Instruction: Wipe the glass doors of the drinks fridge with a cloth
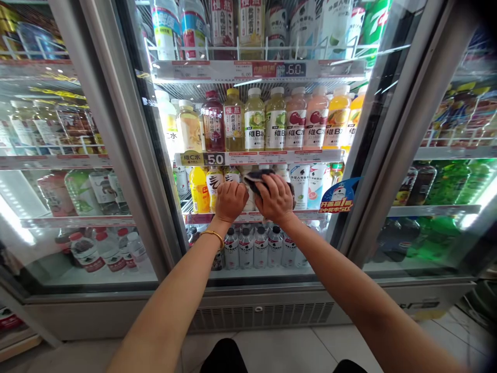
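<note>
My left hand (232,201), with a gold bangle on its wrist, is closed in front of the lower bottle shelf of a lit drinks cooler; what it holds, if anything, is hidden. Just to its right, my right hand (276,199) presses a dark cloth (256,177), its fingers bent over it, in front of the glass door. Behind the hands stand yellow bottles (199,189) and white cartons or bottles with spade marks (298,184).
Above the hands, a shelf edge (260,157) with price strips carries juice bottles (254,119). Clear bottles (246,248) line the bottom. Metal door frames (128,140) rise on both sides. A blue sticker (341,196) is on the glass at right.
</note>
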A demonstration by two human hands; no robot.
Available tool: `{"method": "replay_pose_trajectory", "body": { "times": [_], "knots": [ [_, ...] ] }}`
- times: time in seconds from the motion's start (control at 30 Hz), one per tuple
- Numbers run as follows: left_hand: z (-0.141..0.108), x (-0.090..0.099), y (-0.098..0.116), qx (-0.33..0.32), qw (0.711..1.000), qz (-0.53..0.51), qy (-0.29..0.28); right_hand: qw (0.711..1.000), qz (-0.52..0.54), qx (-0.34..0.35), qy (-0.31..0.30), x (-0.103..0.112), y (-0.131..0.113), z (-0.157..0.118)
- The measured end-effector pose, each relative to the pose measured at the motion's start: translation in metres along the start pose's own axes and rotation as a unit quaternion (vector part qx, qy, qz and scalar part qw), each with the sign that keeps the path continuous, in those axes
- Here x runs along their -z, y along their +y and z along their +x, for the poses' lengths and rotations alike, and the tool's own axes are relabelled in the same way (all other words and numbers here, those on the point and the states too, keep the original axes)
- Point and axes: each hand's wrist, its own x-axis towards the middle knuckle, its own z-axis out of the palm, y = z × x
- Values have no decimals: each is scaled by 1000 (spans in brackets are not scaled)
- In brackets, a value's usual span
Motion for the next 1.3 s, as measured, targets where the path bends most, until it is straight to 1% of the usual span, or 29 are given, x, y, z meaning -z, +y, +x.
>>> {"method": "replay_pose_trajectory", "body": {
  "times": [0.07,0.13,0.17,0.2,0.23,0.27,0.33,0.4,0.43,0.47,0.5,0.57,0.6,0.67,0.7,0.73,0.8,0.87,0.9,0.93,0.97,1.0,1.03,1.1,1.17,1.2,1.23,1.27,1.3],
  "knots": [
    [0,0,0,-3,1000,-4,-4,997,37,65,-32,9,8,-25],
    [1,0,1,-10,1000,5,4,987,81,120,-66,18,26,-48],
    [1,1,1,-14,1000,14,14,983,96,139,-76,23,38,-57],
    [1,1,2,-17,999,23,25,982,91,142,-88,27,49,-62],
    [2,1,3,-20,999,30,35,986,75,121,-85,29,60,-63],
    [2,1,3,-21,998,35,43,992,57,85,-74,31,69,-61],
    [2,1,4,-20,998,34,46,999,18,-29,-28,29,78,-44],
    [1,1,3,-16,999,27,35,988,-12,-149,28,22,73,-19],
    [1,1,3,-16,999,23,30,980,-26,-192,51,16,66,-5],
    [0,2,3,-16,999,21,27,975,-35,-213,60,10,57,7],
    [0,2,3,-17,999,21,27,974,-37,-215,58,4,46,17],
    [0,1,3,-17,999,24,29,981,-32,-186,37,-7,23,28],
    [0,1,3,-15,999,26,27,986,-28,-163,24,-10,14,28],
    [1,1,4,-13,999,28,20,994,-20,-111,-4,-12,0,18],
    [1,2,4,-12,1000,24,15,996,-17,-83,-20,-10,-3,10],
    [1,3,3,-14,1000,16,8,998,-11,-51,-41,-7,-3,0],
    [0,6,0,-25,999,-15,-18,995,18,32,-95,5,6,-20],
    [-2,12,-7,-39,997,-43,-57,978,72,124,-152,18,24,-37],
    [-4,16,-12,-43,995,-46,-73,966,104,158,-175,24,34,-43],
    [-6,19,-18,-42,995,-41,-82,960,124,172,-185,29,45,-46],
    [-9,22,-25,-36,995,-30,-85,962,126,166,-177,33,55,-46],
    [-11,24,-32,-29,996,-17,-82,970,114,141,-159,34,62,-43],
    [-14,25,-38,-23,997,-4,-75,982,89,100,-131,34,66,-38],
    [-18,25,-47,-19,999,15,-47,998,27,-18,-59,26,63,-20],
    [-21,23,-51,-22,999,28,-17,990,-17,-138,11,11,46,2],
    [-23,22,-52,-22,999,32,-8,983,-26,-179,32,3,33,13],
    [-24,21,-51,-18,999,33,-6,978,-29,-201,44,-4,19,23],
    [-24,20,-51,-13,999,31,-12,978,-28,-203,47,-11,4,31],
    [-25,20,-50,-7,999,27,-21,981,-25,-187,44,-16,-10,36]
  ]
}}
